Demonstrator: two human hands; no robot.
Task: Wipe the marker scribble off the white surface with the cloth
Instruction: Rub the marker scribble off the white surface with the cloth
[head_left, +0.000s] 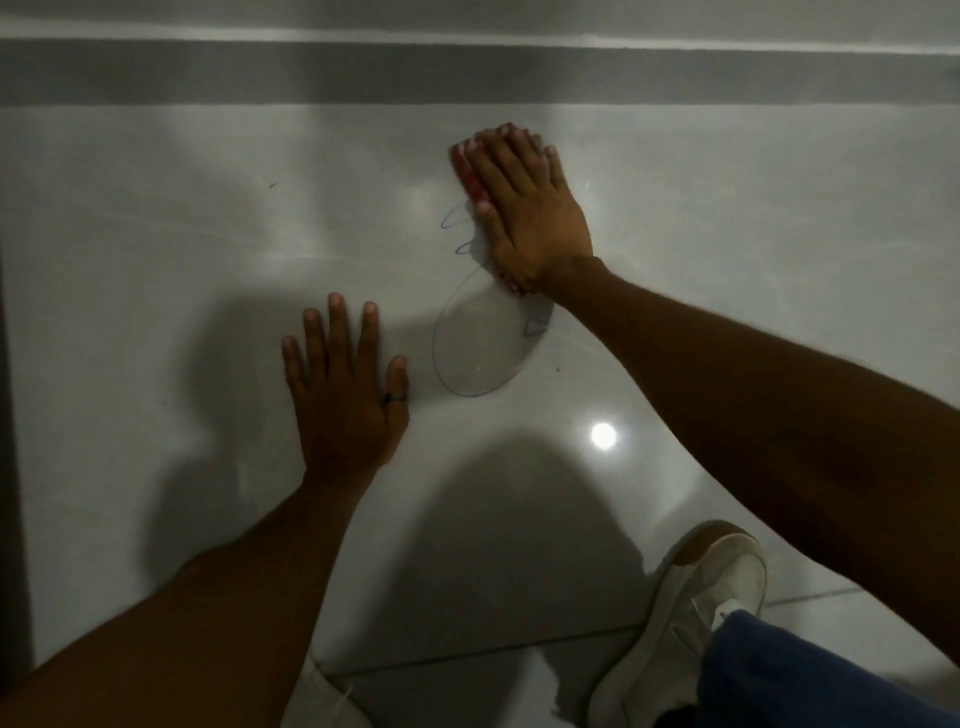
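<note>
A blue marker scribble runs across the glossy white surface: a large oval loop below and small loops beside my thumb. My right hand lies flat on a red and white cloth, pressing it onto the upper end of the scribble. Most of the cloth is hidden under the palm; its edges show at the fingertips and the wrist. My left hand rests flat on the surface with fingers spread, left of the oval, holding nothing. A dark ring sits on one finger.
A grey band runs along the far edge of the surface. My white shoe and blue trouser leg stand on tiled floor at lower right. A bright lamp reflection and my shadow fall on the surface.
</note>
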